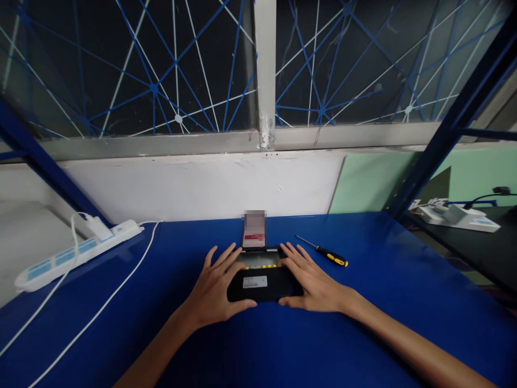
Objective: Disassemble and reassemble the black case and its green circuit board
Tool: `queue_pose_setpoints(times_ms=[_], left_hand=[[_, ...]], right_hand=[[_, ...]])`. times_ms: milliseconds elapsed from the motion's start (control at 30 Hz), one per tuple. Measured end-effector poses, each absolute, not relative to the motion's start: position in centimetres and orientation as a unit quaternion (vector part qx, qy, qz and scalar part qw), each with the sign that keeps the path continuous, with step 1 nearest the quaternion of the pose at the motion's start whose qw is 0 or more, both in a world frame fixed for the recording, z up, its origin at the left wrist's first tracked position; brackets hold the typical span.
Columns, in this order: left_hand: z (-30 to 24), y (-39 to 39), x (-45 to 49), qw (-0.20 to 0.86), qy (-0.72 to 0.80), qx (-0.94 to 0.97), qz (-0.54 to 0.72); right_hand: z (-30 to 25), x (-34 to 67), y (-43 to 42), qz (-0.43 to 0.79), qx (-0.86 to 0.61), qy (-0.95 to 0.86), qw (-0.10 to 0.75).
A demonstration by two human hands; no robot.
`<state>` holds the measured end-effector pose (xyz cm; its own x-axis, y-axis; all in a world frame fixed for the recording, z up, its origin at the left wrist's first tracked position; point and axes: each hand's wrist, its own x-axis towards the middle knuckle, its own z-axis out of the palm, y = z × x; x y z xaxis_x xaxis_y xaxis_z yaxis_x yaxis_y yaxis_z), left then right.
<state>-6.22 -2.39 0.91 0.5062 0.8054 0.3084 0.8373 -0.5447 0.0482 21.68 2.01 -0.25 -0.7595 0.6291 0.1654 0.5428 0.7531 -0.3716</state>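
A black flat device point(262, 283) with a white label and a row of yellow ports along its far edge lies on the blue table point(379, 302). My left hand point(216, 288) rests on its left end, fingers spread over the top and thumb against the near edge. My right hand point(311, 280) grips the right end the same way. Just behind the device stands a small card or phone point(254, 235) with a red band, partly blurred.
A screwdriver point(323, 251) with a yellow and black handle lies to the right of the device. A white power strip point(76, 252) with a plugged adapter and white cable sits at the far left. A window and blue shelf frame stand behind; a black side table is at right.
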Motion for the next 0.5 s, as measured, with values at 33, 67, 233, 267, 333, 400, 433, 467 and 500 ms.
queue_pose_setpoints(times_ms=[33, 67, 233, 267, 333, 400, 433, 467, 500], left_hand=[[1.1, -2.5, -6.3, 0.051, -0.474, -0.867, -0.145], [1.3, -2.5, -6.2, 0.045, -0.474, -0.868, -0.140], [2.0, -3.0, -6.1, -0.001, -0.460, -0.880, -0.118], [2.1, -3.0, -6.1, -0.008, -0.455, -0.883, -0.119], [2.3, -3.0, -6.2, -0.021, -0.447, -0.885, -0.125], [2.6, -3.0, -6.5, -0.033, -0.441, -0.887, -0.134], [2.9, -3.1, -6.6, -0.039, -0.438, -0.888, -0.136], [3.2, -3.1, -6.8, -0.045, -0.436, -0.889, -0.136], [3.6, -3.3, -6.9, -0.051, -0.434, -0.889, -0.133]], right_hand=[[-0.2, 21.6, 2.0, 0.161, -0.319, -0.924, 0.140], [-0.1, 21.6, 1.9, 0.169, -0.320, -0.922, 0.139], [0.3, 21.5, 1.7, 0.196, -0.314, -0.919, 0.136], [0.3, 21.5, 1.7, 0.199, -0.312, -0.919, 0.138], [0.5, 21.7, 1.7, 0.197, -0.306, -0.919, 0.150], [0.8, 21.9, 1.5, 0.195, -0.297, -0.920, 0.163], [0.9, 22.0, 1.4, 0.197, -0.291, -0.921, 0.169], [1.1, 22.1, 1.3, 0.203, -0.287, -0.920, 0.173], [1.3, 22.3, 1.3, 0.211, -0.285, -0.918, 0.175]])
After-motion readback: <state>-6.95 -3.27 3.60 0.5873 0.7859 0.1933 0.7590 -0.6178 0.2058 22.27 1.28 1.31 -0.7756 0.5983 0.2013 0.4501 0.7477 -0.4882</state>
